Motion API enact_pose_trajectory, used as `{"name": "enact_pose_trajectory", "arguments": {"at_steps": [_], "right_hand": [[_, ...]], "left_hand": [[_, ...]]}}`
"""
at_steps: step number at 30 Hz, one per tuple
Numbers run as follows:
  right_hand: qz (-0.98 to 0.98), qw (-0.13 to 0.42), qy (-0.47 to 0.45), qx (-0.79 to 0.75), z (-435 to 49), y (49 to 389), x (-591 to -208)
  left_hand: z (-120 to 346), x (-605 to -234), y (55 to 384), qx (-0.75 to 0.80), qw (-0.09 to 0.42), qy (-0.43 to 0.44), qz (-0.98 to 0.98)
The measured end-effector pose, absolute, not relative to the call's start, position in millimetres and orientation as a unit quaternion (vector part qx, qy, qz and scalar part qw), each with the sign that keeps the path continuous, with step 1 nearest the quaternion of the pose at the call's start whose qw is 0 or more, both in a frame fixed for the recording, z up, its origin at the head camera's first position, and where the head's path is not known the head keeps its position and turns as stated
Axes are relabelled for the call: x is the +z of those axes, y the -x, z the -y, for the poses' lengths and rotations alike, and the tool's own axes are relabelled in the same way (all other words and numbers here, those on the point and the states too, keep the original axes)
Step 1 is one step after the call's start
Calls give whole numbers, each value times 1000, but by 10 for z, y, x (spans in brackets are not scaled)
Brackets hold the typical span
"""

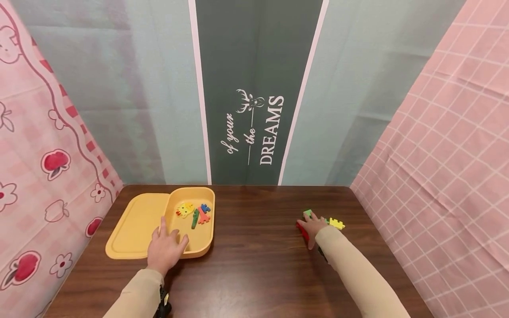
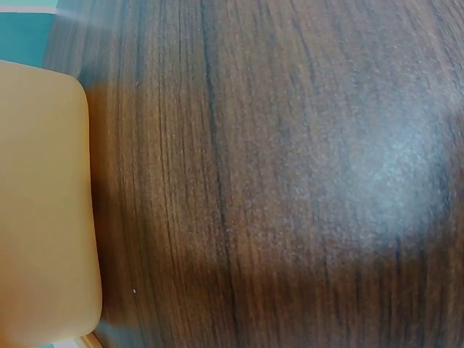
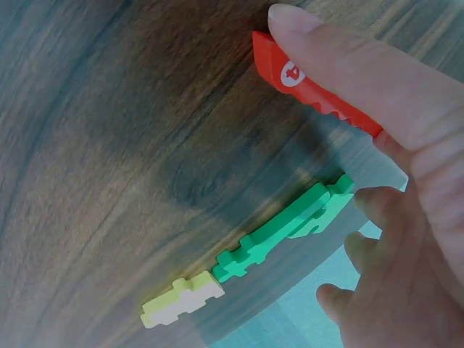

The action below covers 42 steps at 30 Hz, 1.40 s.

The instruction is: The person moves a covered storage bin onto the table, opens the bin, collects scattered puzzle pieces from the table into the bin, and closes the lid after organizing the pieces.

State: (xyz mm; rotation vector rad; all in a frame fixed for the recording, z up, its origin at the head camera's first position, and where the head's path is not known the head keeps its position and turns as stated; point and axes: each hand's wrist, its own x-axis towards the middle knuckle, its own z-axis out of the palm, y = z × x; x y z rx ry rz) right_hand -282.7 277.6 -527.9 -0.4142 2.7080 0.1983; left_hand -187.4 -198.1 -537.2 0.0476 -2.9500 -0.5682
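My left hand (image 1: 166,249), fingers spread, rests at the near left edge of a yellow box (image 1: 211,238) and holds nothing. Only the box's outer wall (image 2: 43,203) and the table show in the left wrist view. At the right, my right hand (image 1: 314,227) holds a red toothed puzzle piece (image 3: 290,71) marked with a 4. The thumb lies along it; the other fingers spread out past green puzzle pieces (image 3: 279,228). A yellow puzzle piece (image 3: 183,299) lies end to end with the green ones.
Inside the box lie a yellow animal-head piece (image 1: 184,210), a green piece (image 1: 195,218), an orange-red piece (image 1: 203,215) and a blue piece (image 1: 205,207). A yellow lid (image 1: 137,227) lies left of the box. Curtains (image 1: 171,88) border the brown table (image 1: 254,247).
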Motion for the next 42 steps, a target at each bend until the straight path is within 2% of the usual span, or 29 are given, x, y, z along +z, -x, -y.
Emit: {"name": "enact_pose_trajectory", "arguments": {"at_steps": [16, 28, 37, 42], "right_hand": [[-978, 179, 101, -44, -2652, 2695, -5093], [-960, 191, 66, -195, -2748, 2601, -5287], [-957, 151, 88, -230, -2824, 2415, -5409], [-961, 85, 83, -249, -2854, 2388, -5468]], "left_hand": [[2053, -5322, 1819, -191, 69, -15, 979], [2088, -5298, 1807, -189, 71, -13, 979], [1989, -5348, 1824, -197, 55, -11, 979], [1956, -5341, 1831, -195, 57, -10, 979]]}}
